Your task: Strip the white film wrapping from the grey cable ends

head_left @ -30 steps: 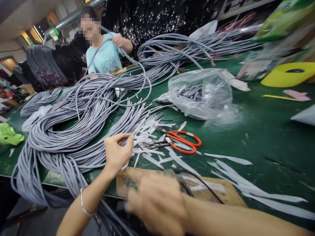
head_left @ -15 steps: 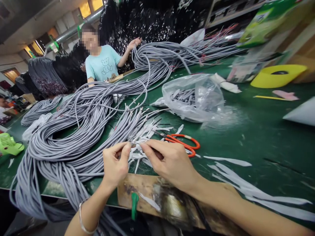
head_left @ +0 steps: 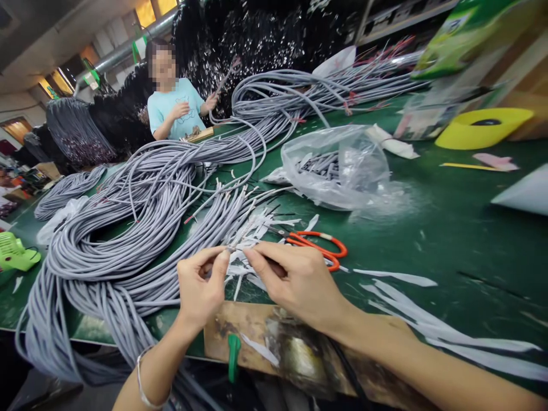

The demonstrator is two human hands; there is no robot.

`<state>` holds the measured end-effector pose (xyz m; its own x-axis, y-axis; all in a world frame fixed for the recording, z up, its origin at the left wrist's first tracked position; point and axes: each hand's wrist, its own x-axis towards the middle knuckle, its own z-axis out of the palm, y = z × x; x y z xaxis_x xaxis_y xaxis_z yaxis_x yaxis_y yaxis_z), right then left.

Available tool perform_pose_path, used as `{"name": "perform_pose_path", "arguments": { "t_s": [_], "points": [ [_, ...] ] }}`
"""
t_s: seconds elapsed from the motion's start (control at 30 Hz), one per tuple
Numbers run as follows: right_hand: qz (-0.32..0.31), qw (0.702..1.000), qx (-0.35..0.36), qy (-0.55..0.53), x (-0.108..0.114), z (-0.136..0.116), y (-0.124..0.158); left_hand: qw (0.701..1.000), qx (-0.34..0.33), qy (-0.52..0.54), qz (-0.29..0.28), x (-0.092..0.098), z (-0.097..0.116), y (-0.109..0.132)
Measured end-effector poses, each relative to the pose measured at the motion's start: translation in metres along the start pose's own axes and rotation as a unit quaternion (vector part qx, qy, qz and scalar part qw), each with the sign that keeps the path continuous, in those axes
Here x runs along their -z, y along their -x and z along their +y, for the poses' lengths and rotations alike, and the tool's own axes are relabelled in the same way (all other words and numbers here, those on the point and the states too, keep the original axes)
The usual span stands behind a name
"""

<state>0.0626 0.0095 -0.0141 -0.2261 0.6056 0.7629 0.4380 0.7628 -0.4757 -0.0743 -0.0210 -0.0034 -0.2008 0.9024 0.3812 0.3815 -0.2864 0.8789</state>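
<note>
My left hand (head_left: 201,279) pinches the end of a grey cable between thumb and forefinger. Facing it, my right hand (head_left: 291,277) is closed in a pinch close by; what sits between its fingertips is too small to make out. Around and behind the fingertips lie white paper-like strips (head_left: 257,225) and the stripped ends of grey cables (head_left: 218,220). Just beyond my right hand rest orange-handled scissors (head_left: 319,242). Below both hands is a worn wooden board (head_left: 240,322) with a green lever and a metal piece on it.
Big coils of grey cable (head_left: 124,228) cover the left of the green table (head_left: 428,240). A clear plastic bag (head_left: 338,165) of small grey pieces stands beyond the scissors. Long white strips (head_left: 454,337) lie at right, a yellow visor (head_left: 483,125) farther back. Across the table sits a co-worker (head_left: 180,108).
My hands keep nearly the same pinch and place. The co-worker has drawn a cable out from the coil, lowering one hand and raising the other to the chest.
</note>
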Motion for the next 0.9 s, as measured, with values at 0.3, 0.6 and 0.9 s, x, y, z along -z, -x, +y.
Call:
{"name": "perform_pose_path", "arguments": {
  "t_s": [0.3, 0.6, 0.9],
  "points": [
    [-0.048, 0.993, -0.083, -0.068, -0.0014, 0.0032, -0.0012, 0.997, -0.044, -0.059, -0.017, -0.0042, -0.0019, 0.0049],
    [0.062, 0.993, 0.069, 0.075, -0.0076, -0.0027, 0.0075, 0.991, -0.087, -0.097, -0.006, -0.0078, 0.0004, 0.0029],
    [0.037, 0.997, 0.033, 0.067, -0.0093, -0.0017, 0.0041, 0.948, -0.217, -0.232, 0.024, -0.0089, -0.0067, 0.0046]
  ]
}}
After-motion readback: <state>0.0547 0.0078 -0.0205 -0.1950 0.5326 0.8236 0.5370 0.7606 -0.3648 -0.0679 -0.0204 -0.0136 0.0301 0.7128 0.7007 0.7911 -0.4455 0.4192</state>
